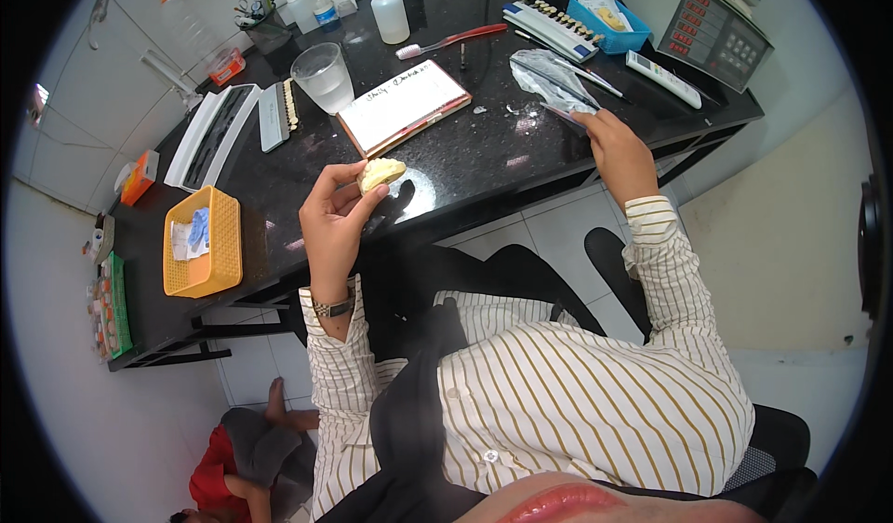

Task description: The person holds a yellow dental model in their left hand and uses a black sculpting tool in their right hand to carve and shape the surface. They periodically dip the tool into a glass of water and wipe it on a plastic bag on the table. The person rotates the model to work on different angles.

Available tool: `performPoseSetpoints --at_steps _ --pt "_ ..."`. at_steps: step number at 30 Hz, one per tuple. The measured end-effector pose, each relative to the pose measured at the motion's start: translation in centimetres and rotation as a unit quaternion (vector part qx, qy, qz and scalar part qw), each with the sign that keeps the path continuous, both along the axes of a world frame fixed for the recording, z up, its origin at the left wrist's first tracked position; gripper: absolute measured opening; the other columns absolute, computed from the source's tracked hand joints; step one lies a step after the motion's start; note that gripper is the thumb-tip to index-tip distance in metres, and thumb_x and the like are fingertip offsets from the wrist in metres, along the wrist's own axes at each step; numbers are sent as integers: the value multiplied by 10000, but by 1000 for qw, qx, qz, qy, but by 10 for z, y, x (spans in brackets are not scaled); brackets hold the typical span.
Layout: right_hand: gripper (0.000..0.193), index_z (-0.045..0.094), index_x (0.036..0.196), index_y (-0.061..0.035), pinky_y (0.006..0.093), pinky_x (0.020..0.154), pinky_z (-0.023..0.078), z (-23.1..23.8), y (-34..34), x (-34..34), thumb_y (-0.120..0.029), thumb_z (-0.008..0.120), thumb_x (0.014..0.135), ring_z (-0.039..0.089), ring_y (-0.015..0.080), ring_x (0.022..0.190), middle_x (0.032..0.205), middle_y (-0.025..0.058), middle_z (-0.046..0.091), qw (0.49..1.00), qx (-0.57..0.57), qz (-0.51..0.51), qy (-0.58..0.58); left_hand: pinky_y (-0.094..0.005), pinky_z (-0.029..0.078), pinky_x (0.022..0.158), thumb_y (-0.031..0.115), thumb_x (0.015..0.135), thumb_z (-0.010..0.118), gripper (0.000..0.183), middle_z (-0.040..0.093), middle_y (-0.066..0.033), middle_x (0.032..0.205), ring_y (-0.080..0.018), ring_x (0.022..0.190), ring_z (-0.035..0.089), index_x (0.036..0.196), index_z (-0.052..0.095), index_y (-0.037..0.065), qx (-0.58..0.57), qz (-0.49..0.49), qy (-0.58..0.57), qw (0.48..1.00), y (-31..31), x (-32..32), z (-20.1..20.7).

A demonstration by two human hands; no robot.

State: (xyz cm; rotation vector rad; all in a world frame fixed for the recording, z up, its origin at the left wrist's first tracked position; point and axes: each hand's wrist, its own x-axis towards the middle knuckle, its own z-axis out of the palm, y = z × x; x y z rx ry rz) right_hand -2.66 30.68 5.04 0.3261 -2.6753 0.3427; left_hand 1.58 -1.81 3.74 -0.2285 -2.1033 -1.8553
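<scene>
My left hand point(337, 202) pinches a pale yellow dental cast point(379, 174) between thumb and fingertips, held up over the front edge of the black table point(307, 165). Farther right, my right hand point(619, 151) reaches onto the tabletop. Its fingers are closed around the end of a slim bluish-grey tool point(564, 115), whose exact kind I cannot make out. Just beyond those fingertips lies a crumpled clear plastic bag point(544, 66) with thin brushes point(595, 79) on and beside it. Small white crumbs point(480, 109) are scattered to the left of the tool.
A written-on white pad point(405, 106), a cup of clear liquid point(323, 77) and a red toothbrush point(456, 39) lie beyond my hands. Tooth shade guides point(558, 28) stand at the back. A yellow basket point(223, 244) is at left. Someone in red point(212, 472) is on the floor.
</scene>
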Motion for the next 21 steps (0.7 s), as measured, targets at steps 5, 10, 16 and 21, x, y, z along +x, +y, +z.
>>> performPoseSetpoints --at_steps 5,10,16,21 --pt "265 578 1007 -131 360 650 466 -3 -5 5 -15 483 789 571 264 798 880 63 545 999 -36 17 -14 -184 477 669 -3 757 655 258 636 -130 895 -132 831 610 990 544 -14 9 -1 0 1000 0 0 -1" --pt "257 582 1000 -129 348 670 462 0 -6 7 -16 485 791 569 256 800 888 54 546 997 -71 27 -12 -183 479 661 -1 758 655 258 637 -137 894 -131 824 611 991 545 -12 9 0 -3 1000 0 0 -1" --pt "229 585 982 -126 347 680 457 -3 -8 4 -25 481 804 568 250 817 909 53 549 994 -96 36 -24 -184 479 654 3 759 655 246 641 -148 883 -130 820 612 979 545 -10 12 1 -13 1000 0 1 0" --pt "215 581 977 -123 350 682 454 -5 -3 -4 -33 481 810 562 263 818 902 57 546 994 -102 47 4 -185 479 651 2 759 655 244 642 -151 879 -129 814 613 976 544 -10 11 3 -9 1000 0 0 -1"
